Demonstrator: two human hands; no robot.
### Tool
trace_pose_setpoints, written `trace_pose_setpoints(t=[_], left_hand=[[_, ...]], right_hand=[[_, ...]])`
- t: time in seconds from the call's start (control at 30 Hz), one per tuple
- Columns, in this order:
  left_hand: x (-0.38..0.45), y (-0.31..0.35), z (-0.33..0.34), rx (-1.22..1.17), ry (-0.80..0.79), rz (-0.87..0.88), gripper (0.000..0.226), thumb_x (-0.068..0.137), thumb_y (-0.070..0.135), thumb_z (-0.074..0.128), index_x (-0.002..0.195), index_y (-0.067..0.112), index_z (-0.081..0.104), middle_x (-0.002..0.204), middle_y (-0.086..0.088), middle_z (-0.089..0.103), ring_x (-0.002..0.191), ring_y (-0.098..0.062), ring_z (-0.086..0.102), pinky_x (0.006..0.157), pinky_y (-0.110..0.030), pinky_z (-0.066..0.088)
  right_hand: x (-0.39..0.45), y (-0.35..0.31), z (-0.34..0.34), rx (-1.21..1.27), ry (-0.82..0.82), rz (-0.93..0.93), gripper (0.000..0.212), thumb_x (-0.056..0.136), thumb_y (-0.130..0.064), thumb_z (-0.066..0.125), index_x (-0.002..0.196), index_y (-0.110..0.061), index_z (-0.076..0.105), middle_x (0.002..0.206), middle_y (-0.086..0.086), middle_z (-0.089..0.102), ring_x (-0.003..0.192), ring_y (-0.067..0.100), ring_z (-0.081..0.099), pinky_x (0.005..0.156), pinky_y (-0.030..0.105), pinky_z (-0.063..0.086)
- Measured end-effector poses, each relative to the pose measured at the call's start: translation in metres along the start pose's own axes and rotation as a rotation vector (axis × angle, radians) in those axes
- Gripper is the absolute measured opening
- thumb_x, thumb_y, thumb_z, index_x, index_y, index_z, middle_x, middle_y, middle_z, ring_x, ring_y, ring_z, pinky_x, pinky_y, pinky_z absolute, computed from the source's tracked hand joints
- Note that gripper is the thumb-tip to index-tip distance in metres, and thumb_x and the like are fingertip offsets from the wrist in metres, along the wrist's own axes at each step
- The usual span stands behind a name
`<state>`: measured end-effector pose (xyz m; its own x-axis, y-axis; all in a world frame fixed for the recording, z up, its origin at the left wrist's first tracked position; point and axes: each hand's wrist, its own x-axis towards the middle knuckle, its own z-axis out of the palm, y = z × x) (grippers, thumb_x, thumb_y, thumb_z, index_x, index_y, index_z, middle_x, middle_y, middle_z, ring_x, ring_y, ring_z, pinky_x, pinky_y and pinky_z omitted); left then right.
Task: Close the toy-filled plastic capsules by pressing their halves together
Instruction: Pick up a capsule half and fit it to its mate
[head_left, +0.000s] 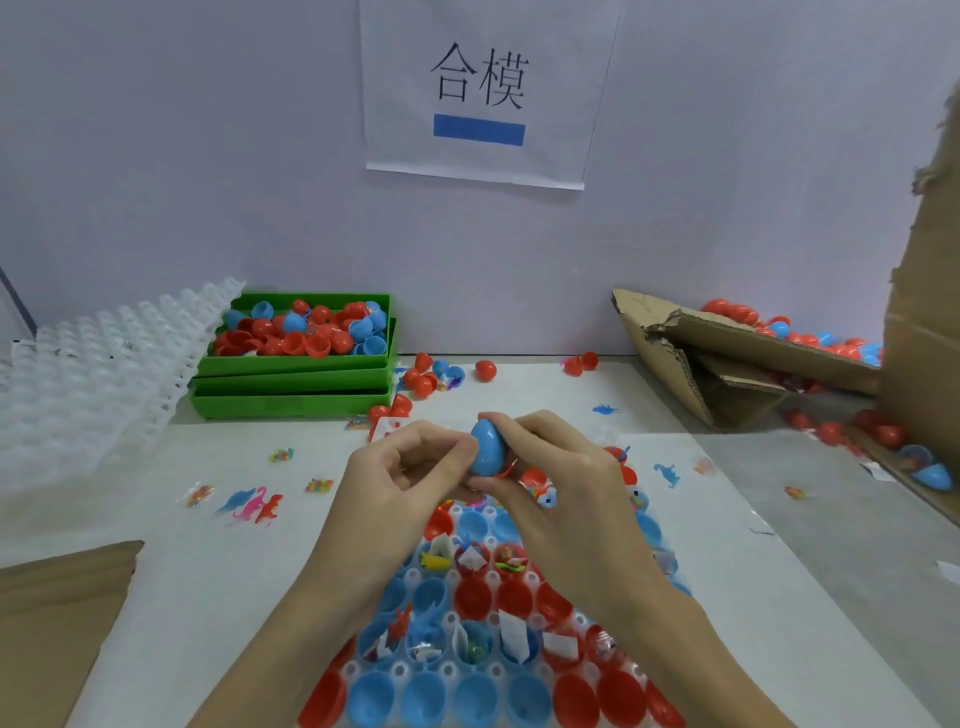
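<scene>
At the far left a stack of clear plastic holder trays leans up from the surface, and just beside it sit stacked green bins, the top one heaped with red and blue capsule halves. Small toy dinosaurs lie loose on the surface in front of them. In the middle, the left hand has its fingers curled, thumb and fingertips pressed against the side of a blue egg-shaped capsule. The right hand is clamped round the same capsule from the other side, holding it above the far end of a clear tray whose wells carry red and blue open halves, several with toys or paper slips inside. To the right, a torn cardboard box lies tipped, holding more capsules.
</scene>
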<state>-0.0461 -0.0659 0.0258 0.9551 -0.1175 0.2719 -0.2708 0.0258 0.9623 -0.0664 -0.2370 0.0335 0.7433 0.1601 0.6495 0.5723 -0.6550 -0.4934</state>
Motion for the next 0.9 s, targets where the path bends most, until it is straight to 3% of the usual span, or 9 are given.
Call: trace_pose_setpoints(t=[0.1, 0.17, 0.27, 0.37, 0.47, 0.53, 0.6, 0.77, 0.9], left_hand=[[0.001, 0.001, 0.002, 0.084, 0.071, 0.0, 0.03, 0.091, 0.043, 0.065, 0.109, 0.021, 0.076, 0.098, 0.003, 0.078, 0.083, -0.02, 0.077, 0.076, -0.029, 0.063], [0.002, 0.002, 0.0, 0.075, 0.133, -0.013, 0.035, 0.092, 0.048, 0.06, 0.11, 0.022, 0.073, 0.096, 0.007, 0.076, 0.077, -0.02, 0.076, 0.07, -0.026, 0.062], [0.004, 0.002, -0.007, 0.042, 0.202, -0.027, 0.036, 0.097, 0.045, 0.055, 0.099, 0.015, 0.075, 0.09, 0.007, 0.076, 0.068, -0.018, 0.073, 0.062, -0.02, 0.058], [0.005, 0.001, -0.013, 0.058, 0.215, -0.045, 0.04, 0.102, 0.042, 0.053, 0.09, 0.012, 0.076, 0.088, 0.004, 0.077, 0.067, -0.018, 0.072, 0.06, -0.021, 0.057], [0.007, 0.0, -0.014, 0.08, 0.206, -0.057, 0.042, 0.104, 0.04, 0.052, 0.086, 0.011, 0.076, 0.084, 0.002, 0.077, 0.064, -0.018, 0.071, 0.06, -0.022, 0.057], [0.008, 0.0, -0.015, 0.077, 0.207, -0.066, 0.044, 0.105, 0.04, 0.051, 0.084, 0.011, 0.076, 0.084, 0.001, 0.077, 0.064, -0.019, 0.072, 0.063, -0.028, 0.058], [0.01, 0.0, -0.017, 0.075, 0.217, -0.07, 0.044, 0.105, 0.041, 0.052, 0.083, 0.012, 0.077, 0.084, 0.0, 0.077, 0.064, -0.021, 0.071, 0.064, -0.031, 0.059], [0.012, -0.004, -0.021, 0.081, 0.275, -0.065, 0.042, 0.107, 0.037, 0.052, 0.085, 0.013, 0.077, 0.084, 0.0, 0.076, 0.067, -0.023, 0.069, 0.063, -0.033, 0.058], [0.013, -0.003, -0.028, 0.09, 0.385, -0.054, 0.039, 0.109, 0.033, 0.05, 0.087, 0.015, 0.076, 0.084, 0.002, 0.074, 0.067, -0.014, 0.062, 0.059, -0.03, 0.054]], right_hand=[[0.005, 0.002, -0.002, 0.048, -0.069, 0.114, 0.05, 0.093, -0.02, 0.077, 0.14, -0.029, 0.063, 0.107, -0.014, 0.062, 0.094, 0.004, 0.061, 0.084, 0.014, 0.051], [0.014, 0.007, -0.01, 0.26, -0.035, 0.291, 0.048, 0.096, -0.02, 0.074, 0.141, -0.03, 0.062, 0.105, -0.012, 0.07, 0.094, 0.005, 0.066, 0.081, 0.014, 0.053], [0.048, 0.031, -0.032, 0.726, 0.082, 0.598, 0.026, 0.099, -0.016, 0.068, 0.126, -0.017, 0.069, 0.106, -0.002, 0.079, 0.101, 0.01, 0.074, 0.082, 0.021, 0.059], [0.104, 0.064, -0.064, 1.223, 0.332, 0.768, 0.017, 0.102, -0.012, 0.062, 0.111, 0.002, 0.066, 0.101, 0.013, 0.077, 0.099, 0.019, 0.074, 0.088, 0.024, 0.061], [0.147, 0.095, -0.089, 1.362, 0.49, 0.844, 0.03, 0.105, -0.018, 0.058, 0.12, 0.007, 0.057, 0.122, 0.024, 0.069, 0.113, 0.024, 0.068, 0.105, 0.029, 0.053], [0.158, 0.111, -0.094, 1.299, 0.483, 0.912, 0.046, 0.106, -0.014, 0.057, 0.142, 0.01, 0.043, 0.135, 0.029, 0.061, 0.123, 0.029, 0.065, 0.11, 0.033, 0.05], [0.154, 0.117, -0.09, 1.147, 0.407, 0.918, 0.049, 0.106, -0.009, 0.054, 0.148, 0.011, 0.037, 0.138, 0.026, 0.06, 0.121, 0.028, 0.065, 0.105, 0.032, 0.052], [0.107, 0.104, -0.054, 0.586, 0.114, 0.777, 0.027, 0.103, -0.009, 0.061, 0.124, 0.006, 0.067, 0.101, 0.01, 0.075, 0.085, 0.015, 0.071, 0.066, 0.016, 0.055], [0.074, 0.083, -0.024, 0.064, -0.17, 0.475, 0.015, 0.099, -0.013, 0.067, 0.107, -0.011, 0.08, 0.098, -0.001, 0.077, 0.089, 0.011, 0.071, 0.074, 0.016, 0.055]])
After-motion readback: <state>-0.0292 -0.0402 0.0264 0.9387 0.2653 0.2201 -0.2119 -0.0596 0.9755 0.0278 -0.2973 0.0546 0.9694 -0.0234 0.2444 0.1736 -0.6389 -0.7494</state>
